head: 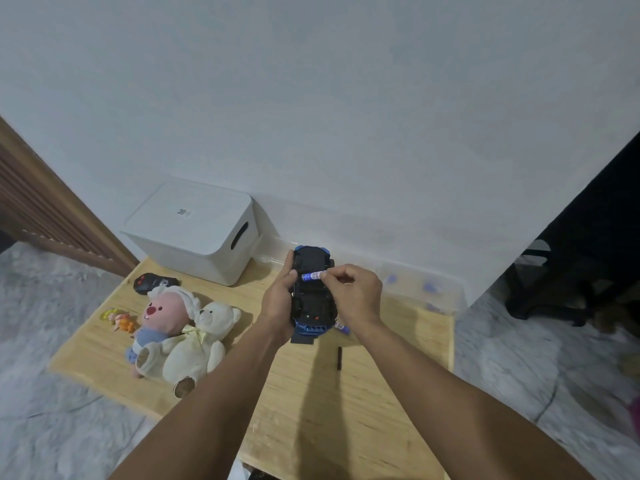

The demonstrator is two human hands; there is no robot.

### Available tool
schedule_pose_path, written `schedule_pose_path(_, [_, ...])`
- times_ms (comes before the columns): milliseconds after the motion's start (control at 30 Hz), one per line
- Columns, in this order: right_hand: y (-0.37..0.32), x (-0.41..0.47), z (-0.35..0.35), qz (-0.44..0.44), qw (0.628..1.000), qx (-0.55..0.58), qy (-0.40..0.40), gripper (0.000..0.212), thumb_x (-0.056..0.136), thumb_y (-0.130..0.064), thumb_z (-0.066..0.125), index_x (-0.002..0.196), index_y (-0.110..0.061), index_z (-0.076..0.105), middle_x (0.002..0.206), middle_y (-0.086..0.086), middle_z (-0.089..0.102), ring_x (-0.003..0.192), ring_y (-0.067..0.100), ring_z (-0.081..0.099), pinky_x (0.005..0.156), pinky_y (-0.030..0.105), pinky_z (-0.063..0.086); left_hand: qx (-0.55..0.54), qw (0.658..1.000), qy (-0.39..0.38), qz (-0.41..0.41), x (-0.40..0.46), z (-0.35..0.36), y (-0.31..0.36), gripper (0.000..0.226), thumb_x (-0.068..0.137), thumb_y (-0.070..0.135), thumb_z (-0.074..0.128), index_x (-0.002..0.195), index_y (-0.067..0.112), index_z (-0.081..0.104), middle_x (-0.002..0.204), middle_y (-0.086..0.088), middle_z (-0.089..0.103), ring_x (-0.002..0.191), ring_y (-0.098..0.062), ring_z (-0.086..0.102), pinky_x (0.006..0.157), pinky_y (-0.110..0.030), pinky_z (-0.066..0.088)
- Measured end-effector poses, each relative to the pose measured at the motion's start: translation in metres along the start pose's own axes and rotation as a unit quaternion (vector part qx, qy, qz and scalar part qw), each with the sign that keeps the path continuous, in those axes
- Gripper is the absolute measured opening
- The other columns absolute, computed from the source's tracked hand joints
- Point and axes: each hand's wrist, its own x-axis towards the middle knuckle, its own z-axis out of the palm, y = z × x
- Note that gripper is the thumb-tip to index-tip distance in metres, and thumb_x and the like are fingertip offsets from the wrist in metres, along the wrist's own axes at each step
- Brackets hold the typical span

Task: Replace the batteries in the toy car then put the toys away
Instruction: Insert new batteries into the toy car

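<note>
A blue toy car (313, 299) is held upside down above the wooden table (346, 410), its black underside facing me. My left hand (278, 303) grips the car's left side. Over the middle of the underside, my right hand (353, 292) pinches a blue and white battery (310, 276). Another battery (342, 328) lies on the table just under the car's near right corner. A small black cover piece (303, 339) sticks out below the car's near end.
A lidded white storage box (194, 230) stands at the back left by the wall. A black remote (152, 283), a pink plush (162, 317), a cream teddy bear (197, 344) and a small figurine (119, 320) lie on the left. A dark screwdriver (339, 358) lies near the middle. A clear bin (422, 289) sits at the back right.
</note>
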Motion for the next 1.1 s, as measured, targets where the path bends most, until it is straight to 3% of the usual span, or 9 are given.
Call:
schedule_pose_path(100, [0.004, -0.002, 0.002, -0.019, 1.0, -0.002, 0.011, 0.006, 0.076, -0.011, 0.077, 0.073, -0.014, 0.074, 0.075, -0.009, 0.068, 0.072, 0.002, 0.064, 0.071, 0.023, 0.053, -0.01, 1.0, 0.001, -0.003, 0.001, 0.001, -0.002, 0.041, 0.104, 0.02, 0.029, 0.124, 0.041, 0.059, 0.107, -0.005, 0.074, 0.099, -0.029, 0.069, 0.088, -0.049, 0.054])
schedule_pose_path(200, [0.009, -0.005, 0.005, -0.063, 0.998, -0.021, 0.002, 0.005, 0.079, -0.003, 0.073, 0.081, -0.007, 0.076, 0.088, 0.0, 0.067, 0.084, 0.011, 0.065, 0.077, 0.027, 0.056, -0.007, 1.0, -0.003, 0.003, 0.005, 0.0, -0.004, 0.041, 0.104, 0.018, 0.028, 0.123, 0.041, 0.057, 0.097, -0.001, 0.076, 0.09, -0.024, 0.072, 0.078, -0.04, 0.057])
schedule_pose_path(300, [0.012, -0.006, 0.004, -0.095, 0.991, -0.082, -0.036, 0.018, 0.081, 0.004, 0.06, 0.09, -0.002, 0.075, 0.099, 0.004, 0.064, 0.09, 0.014, 0.062, 0.085, 0.024, 0.052, 0.004, 1.0, 0.011, 0.008, 0.01, -0.003, -0.005, 0.041, 0.103, 0.018, 0.032, 0.123, 0.043, 0.058, 0.095, 0.0, 0.076, 0.084, -0.022, 0.073, 0.067, -0.035, 0.058])
schedule_pose_path(367, [0.014, -0.006, 0.001, -0.122, 0.982, -0.125, -0.065, 0.024, 0.08, 0.005, 0.054, 0.094, 0.0, 0.073, 0.103, 0.004, 0.061, 0.095, 0.016, 0.059, 0.086, 0.019, 0.046, 0.016, 1.0, 0.021, 0.01, 0.013, -0.005, -0.005, 0.041, 0.103, 0.019, 0.034, 0.123, 0.043, 0.06, 0.1, -0.001, 0.075, 0.088, -0.024, 0.072, 0.07, -0.038, 0.059])
schedule_pose_path(467, [0.018, -0.005, -0.001, -0.15, 0.964, -0.193, -0.103, 0.028, 0.081, 0.006, 0.05, 0.1, 0.004, 0.071, 0.107, 0.007, 0.058, 0.102, 0.02, 0.054, 0.087, 0.014, 0.037, 0.035, 0.999, 0.035, 0.01, 0.014, -0.005, -0.007, 0.041, 0.102, 0.019, 0.036, 0.131, 0.04, 0.056, 0.111, -0.004, 0.071, 0.101, -0.032, 0.067, 0.088, -0.05, 0.054])
schedule_pose_path(600, [0.022, 0.003, -0.004, -0.111, 0.957, -0.206, -0.169, 0.036, 0.088, 0.004, 0.044, 0.112, -0.004, 0.069, 0.113, 0.005, 0.058, 0.108, 0.018, 0.054, 0.094, 0.021, 0.041, 0.043, 0.997, 0.06, 0.002, 0.013, -0.009, -0.013, 0.043, 0.102, 0.018, 0.034, 0.133, 0.039, 0.053, 0.111, -0.006, 0.069, 0.101, -0.034, 0.066, 0.09, -0.054, 0.053])
schedule_pose_path(767, [0.049, 0.023, -0.025, -0.036, 0.969, -0.229, -0.087, 0.029, 0.092, -0.002, 0.049, 0.108, -0.009, 0.072, 0.111, 0.007, 0.07, 0.104, 0.022, 0.063, 0.095, 0.031, 0.048, 0.058, 0.994, 0.086, -0.019, 0.014, -0.031, -0.015, 0.043, 0.1, 0.021, 0.032, 0.13, 0.042, 0.055, 0.116, -0.011, 0.069, 0.101, -0.038, 0.067, 0.089, -0.059, 0.052])
schedule_pose_path(933, [0.077, 0.034, -0.035, -0.006, 0.921, -0.368, -0.127, 0.029, 0.086, -0.007, 0.054, 0.105, -0.016, 0.073, 0.107, 0.009, 0.072, 0.103, 0.029, 0.064, 0.085, 0.031, 0.05, 0.063, 0.994, 0.079, -0.028, 0.014, -0.048, -0.017, 0.046, 0.099, 0.018, 0.028, 0.127, 0.041, 0.057, 0.112, -0.012, 0.07, 0.089, -0.033, 0.067, 0.079, -0.048, 0.058])
schedule_pose_path(1100, [0.09, 0.033, -0.029, -0.029, 0.839, -0.512, -0.183, 0.023, 0.09, -0.014, 0.055, 0.11, -0.018, 0.065, 0.108, 0.009, 0.067, 0.102, 0.032, 0.06, 0.077, 0.032, 0.047, 0.061, 0.994, 0.078, -0.042, 0.017, -0.061, -0.022, 0.044, 0.098, 0.022, 0.033, 0.13, 0.043, 0.054, 0.119, -0.011, 0.068, 0.095, -0.033, 0.069, 0.076, -0.044, 0.056])
